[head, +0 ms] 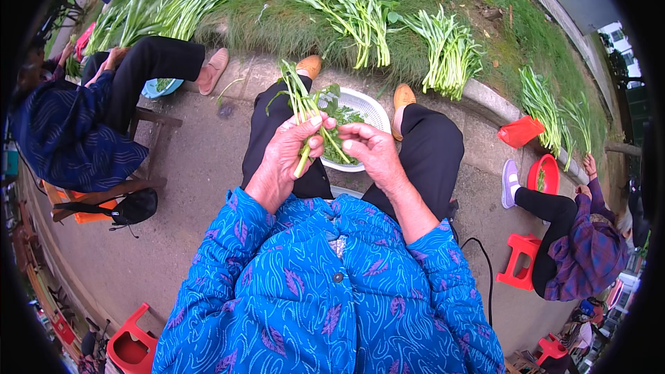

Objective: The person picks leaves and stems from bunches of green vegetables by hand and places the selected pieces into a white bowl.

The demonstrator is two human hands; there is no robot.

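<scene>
My left hand grips a few stalks of leafy greens that look like water spinach, leaves pointing away from me and a thick cut stem below. Close to its right, my right hand is half curled beside a thin stalk, thumb and forefinger slightly apart with nothing visible between them. Beneath both hands, between my knees, a white plastic basket holds picked green leaves. My hands and the held stalks hide part of it.
Bundles of greens lie along the grassy kerb. A seated person is at left, near a blue basin. Another person sits at right by a red basin. A black cable runs beside me.
</scene>
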